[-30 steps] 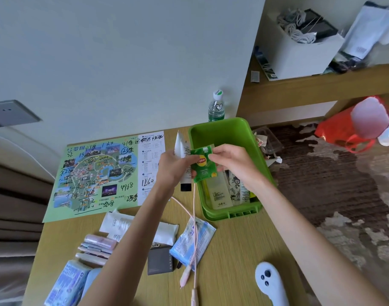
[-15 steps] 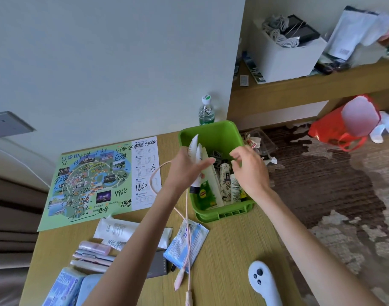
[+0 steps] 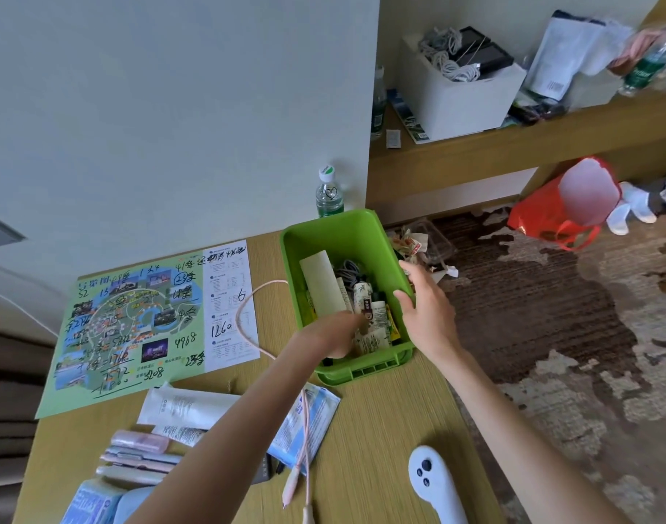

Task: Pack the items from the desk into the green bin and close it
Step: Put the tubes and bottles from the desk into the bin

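Now L hand (image 3: 333, 336) is down inside bin (image 3: 346, 225), among tubes (image 3: 320, 285); it's blurred, so can't tell if it grips anything. R hand (image 3: 426, 312) is over bin's right rim, fingers straight, holding nothing. Bin sits lidless at desk's (image 3: 380, 429) right edge, part-filled. Pink cable (image 3: 244, 315) loops beside bin, over map (image 3: 135, 319) edge. Nearer: white tube (image 3: 184, 406), blue packet (image 3: 308, 421), pink cases (image 3: 138, 444), controller (image 3: 433, 482).
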Demonstrator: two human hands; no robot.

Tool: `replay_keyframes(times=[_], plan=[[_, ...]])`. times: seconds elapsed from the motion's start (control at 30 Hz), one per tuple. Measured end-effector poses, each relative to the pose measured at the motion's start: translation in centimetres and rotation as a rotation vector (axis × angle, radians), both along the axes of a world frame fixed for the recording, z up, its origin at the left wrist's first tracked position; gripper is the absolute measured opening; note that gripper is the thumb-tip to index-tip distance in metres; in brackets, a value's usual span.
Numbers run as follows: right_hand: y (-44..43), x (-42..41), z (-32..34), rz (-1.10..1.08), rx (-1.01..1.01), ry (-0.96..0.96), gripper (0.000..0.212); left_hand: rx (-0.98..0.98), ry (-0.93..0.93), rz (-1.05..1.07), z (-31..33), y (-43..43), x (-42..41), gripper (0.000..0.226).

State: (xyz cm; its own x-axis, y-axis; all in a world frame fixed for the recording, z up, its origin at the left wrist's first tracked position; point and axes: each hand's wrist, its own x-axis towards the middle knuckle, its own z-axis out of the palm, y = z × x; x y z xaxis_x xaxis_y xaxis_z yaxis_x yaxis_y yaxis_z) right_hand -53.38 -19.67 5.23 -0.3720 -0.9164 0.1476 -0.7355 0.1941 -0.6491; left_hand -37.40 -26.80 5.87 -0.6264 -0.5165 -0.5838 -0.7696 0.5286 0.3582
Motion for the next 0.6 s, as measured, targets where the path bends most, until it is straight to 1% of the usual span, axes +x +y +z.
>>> replay_keyframes(times=[0.07,0.13,0.27,0.37,0.5,0.6], plan=[[0.0,0.0,-0.2,-0.003,-0.004,0.01,0.047,0.013,-0.014,-0.012,-0.2,0.0,0.2,0.041],[0.0,0.0,-0.3,0.002,-0.015,0.021,0.047,-0.029,0.024,-0.011,0.0,0.1,0.2,0.034],[0.1,-0.1,-0.3,0.007,-0.008,0.039,0.047,-0.228,0.224,0.043,1.6,-0.1,0.6,0.025],[0.0,0.1,0.3,0.021,0.013,0.111,0.047,-0.365,0.402,0.133,3.3,-0.4,2.5,0.02],[0.6,1.4,1.8,0.035,0.022,0.311,0.047,-0.541,0.558,0.313,5.0,-0.1,6.6,0.017],[1.7,4.2,3.0,0.102,-0.027,0.327,0.042,-0.598,0.626,0.472,5.1,0.9,10.5,0.014]])
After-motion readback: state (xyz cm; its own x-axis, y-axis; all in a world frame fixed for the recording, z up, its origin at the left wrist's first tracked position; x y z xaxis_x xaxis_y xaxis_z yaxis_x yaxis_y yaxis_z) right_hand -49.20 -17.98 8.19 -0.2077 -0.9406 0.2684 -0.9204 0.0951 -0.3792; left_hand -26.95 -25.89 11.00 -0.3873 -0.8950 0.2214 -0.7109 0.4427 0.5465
